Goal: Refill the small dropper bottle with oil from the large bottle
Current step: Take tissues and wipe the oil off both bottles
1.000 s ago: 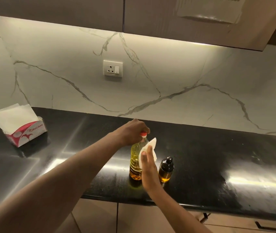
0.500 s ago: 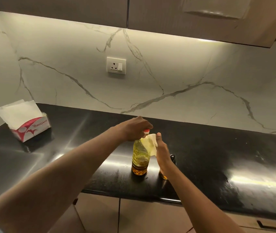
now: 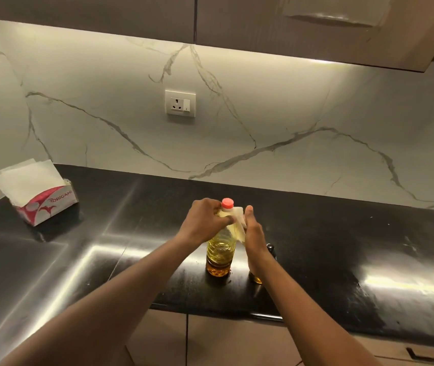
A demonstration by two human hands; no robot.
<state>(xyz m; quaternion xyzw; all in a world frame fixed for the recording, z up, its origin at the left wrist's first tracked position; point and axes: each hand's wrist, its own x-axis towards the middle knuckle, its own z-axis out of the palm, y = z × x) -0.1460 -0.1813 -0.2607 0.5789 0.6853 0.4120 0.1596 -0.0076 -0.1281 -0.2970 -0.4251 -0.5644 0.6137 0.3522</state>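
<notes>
- Left hand (image 3: 205, 224) clenches its fingers round the shoulder of the large bottle (image 3: 219, 249), upright on the worktop (image 3: 342, 247).
- Right hand (image 3: 254, 231) presses a white tissue (image 3: 239, 223) to the bottle's 3 o'clock side; whether its fingers curl cannot be told.
- Small dropper bottle (image 3: 258, 280) stands at 3 o'clock, mostly hidden behind the right wrist.

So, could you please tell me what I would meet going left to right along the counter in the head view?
Red-and-white cardboard tissue box, left hand, large clear plastic oil bottle with red cap, right hand, small dark dropper bottle.
</notes>
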